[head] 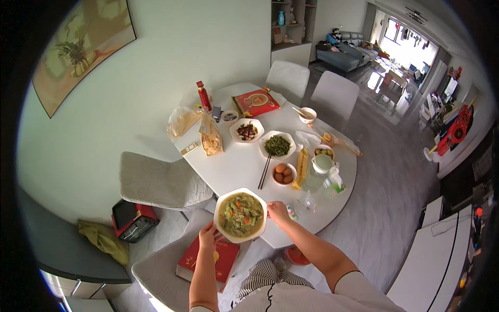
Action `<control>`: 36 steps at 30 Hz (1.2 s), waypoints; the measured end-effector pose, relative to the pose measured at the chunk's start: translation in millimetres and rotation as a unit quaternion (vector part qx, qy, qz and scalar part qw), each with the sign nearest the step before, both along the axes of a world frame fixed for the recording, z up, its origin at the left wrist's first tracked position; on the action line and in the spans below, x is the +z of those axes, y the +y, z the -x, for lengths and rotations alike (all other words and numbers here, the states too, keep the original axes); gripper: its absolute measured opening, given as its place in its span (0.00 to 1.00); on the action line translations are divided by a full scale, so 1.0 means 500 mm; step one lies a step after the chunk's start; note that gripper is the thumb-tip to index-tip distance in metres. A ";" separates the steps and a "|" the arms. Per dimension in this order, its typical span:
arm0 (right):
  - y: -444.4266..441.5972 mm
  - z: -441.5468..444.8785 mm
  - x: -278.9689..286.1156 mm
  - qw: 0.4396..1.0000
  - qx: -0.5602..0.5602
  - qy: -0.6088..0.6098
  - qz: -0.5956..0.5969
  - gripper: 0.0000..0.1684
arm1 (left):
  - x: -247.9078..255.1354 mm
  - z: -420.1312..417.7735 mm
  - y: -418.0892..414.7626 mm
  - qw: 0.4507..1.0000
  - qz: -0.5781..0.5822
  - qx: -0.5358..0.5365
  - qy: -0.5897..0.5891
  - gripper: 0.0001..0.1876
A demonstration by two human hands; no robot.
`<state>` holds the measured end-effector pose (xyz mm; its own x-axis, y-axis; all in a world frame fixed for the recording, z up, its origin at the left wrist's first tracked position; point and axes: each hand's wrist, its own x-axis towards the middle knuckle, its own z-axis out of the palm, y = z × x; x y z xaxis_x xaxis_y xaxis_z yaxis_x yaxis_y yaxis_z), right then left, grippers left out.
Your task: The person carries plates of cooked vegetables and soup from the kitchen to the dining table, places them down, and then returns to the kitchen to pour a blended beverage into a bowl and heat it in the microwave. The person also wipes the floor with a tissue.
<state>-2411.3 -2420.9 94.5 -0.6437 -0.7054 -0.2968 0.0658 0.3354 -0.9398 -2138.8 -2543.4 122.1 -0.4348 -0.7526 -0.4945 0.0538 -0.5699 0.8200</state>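
Note:
A white octagonal bowl of green vegetable soup with orange bits (pixel 241 215) is held level at the near edge of the white dining table (pixel 230 171). My left hand (pixel 208 235) grips its lower left rim, and my right hand (pixel 277 212) grips its right rim. Beyond the bowl lie a pair of dark chopsticks (pixel 264 171), their tips on a dish of green vegetables (pixel 277 146). A bowl of brown eggs (pixel 283 174) stands right of the chopsticks. Farther back is a dish of dark, chopped food (pixel 247 131).
Chairs (pixel 163 181) stand at the table's left and far sides. A red box (pixel 208 259) rests on the near chair (pixel 163 269). The table also bears a red package (pixel 256 102), a red bottle (pixel 203 96), a bag of snacks (pixel 210 138) and a lidded container (pixel 323 163).

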 end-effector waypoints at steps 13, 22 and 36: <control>-0.393 0.282 -0.198 0.991 0.001 -0.040 -0.125 0.12 | -0.191 0.303 -0.443 0.996 -0.040 -0.051 -0.065 0.17; -0.538 0.315 -0.127 0.960 -0.041 -0.058 -0.271 0.27 | -0.265 0.402 -0.618 0.992 -0.040 -0.101 -0.059 0.16; -0.501 0.360 -0.146 0.978 -0.129 0.006 -0.164 0.25 | -0.290 0.530 -0.676 0.985 -0.036 -0.137 -0.099 0.14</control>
